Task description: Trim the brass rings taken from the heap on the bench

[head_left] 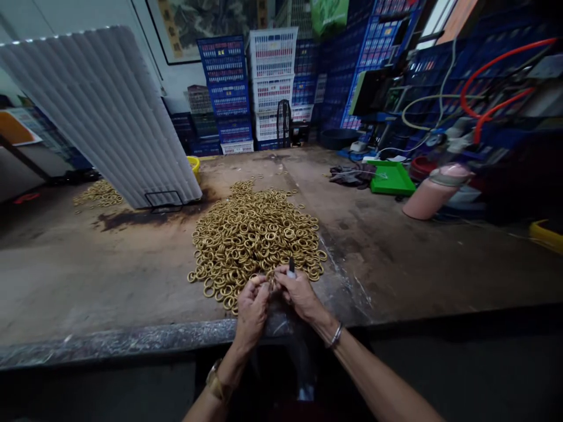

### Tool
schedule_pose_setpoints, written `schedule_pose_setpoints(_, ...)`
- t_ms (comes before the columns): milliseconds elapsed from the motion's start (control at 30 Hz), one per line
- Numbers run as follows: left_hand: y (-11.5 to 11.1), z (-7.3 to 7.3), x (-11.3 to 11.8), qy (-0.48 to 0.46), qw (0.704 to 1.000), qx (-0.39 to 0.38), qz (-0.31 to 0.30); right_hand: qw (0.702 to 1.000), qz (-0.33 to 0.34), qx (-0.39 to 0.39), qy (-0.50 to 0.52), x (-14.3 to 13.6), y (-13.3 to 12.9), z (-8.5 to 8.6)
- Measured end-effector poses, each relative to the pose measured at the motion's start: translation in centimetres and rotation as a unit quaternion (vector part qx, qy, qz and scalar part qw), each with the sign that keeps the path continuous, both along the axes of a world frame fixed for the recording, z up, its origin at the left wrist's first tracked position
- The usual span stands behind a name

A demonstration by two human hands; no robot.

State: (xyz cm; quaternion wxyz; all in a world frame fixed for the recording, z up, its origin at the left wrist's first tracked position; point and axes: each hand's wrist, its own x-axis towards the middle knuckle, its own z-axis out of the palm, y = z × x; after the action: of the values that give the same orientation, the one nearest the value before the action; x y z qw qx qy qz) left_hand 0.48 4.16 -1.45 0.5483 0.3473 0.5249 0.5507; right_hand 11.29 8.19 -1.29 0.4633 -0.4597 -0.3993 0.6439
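Observation:
A large heap of brass-coloured rings (259,228) lies on the worktable in front of me. At its near edge my left hand (254,302) is closed, thumb and fingers pinching a ring (270,276). My right hand (298,291) is closed too and meets the left at the same ring. A short pen-like tool (291,268), whitish with a black end, sticks up from the right hand's fingers. The fingers partly hide the ring, so I cannot tell whether more than one is held.
A leaning white corrugated panel (109,111) stands at left on a wire stand, with a smaller ring pile (100,193) beside it. Stacked crates (272,88) line the back. To the right are a green tray (391,178), a pink bottle (433,193), a dark cloth (352,174) and red tubing (467,88).

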Motion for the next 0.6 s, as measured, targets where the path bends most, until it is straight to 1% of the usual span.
schedule_pose_setpoints(67,-0.02,0.04,0.02,0.022,1.000,0.012,0.014,1.000,0.017,-0.006,-0.005,-0.11,-0.28,-0.34)
schedule_pose_setpoints(167,-0.03,-0.05,-0.20,0.075,0.996,0.053,0.022,0.996,0.029,0.030,-0.075,0.01,-0.43,-0.75)
schedule_pose_setpoints(233,-0.13,-0.17,-0.39,0.126,0.988,0.087,0.025,0.987,0.021,0.073,-0.144,0.25,-0.45,-0.71)
schedule_pose_setpoints(300,-0.29,-0.31,-0.52,0.182,0.976,0.115,0.029,0.971,0.011,0.129,-0.201,0.50,-0.47,-0.48)
schedule_pose_setpoints(400,-0.55,-0.45,-0.54,0.242,0.959,0.143,0.022,0.943,0.040,0.205,-0.260,0.65,-0.49,-0.23)
schedule_pose_setpoints(433,-0.61,-0.46,-0.51,0.250,0.957,0.148,0.017,0.937,0.054,0.213,-0.273,0.62,-0.48,-0.24)
schedule_pose_setpoints(500,-0.68,-0.43,-0.48,0.241,0.959,0.147,0.012,0.934,0.063,0.201,-0.289,0.49,-0.41,-0.39)
schedule_pose_setpoints(533,-0.70,-0.38,-0.48,0.223,0.965,0.137,0.009,0.936,0.058,0.190,-0.291,0.42,-0.37,-0.48)
schedule_pose_setpoints(600,-0.71,-0.27,-0.53,0.161,0.983,0.084,-0.018,0.941,0.043,0.172,-0.289,0.27,-0.29,-0.66)
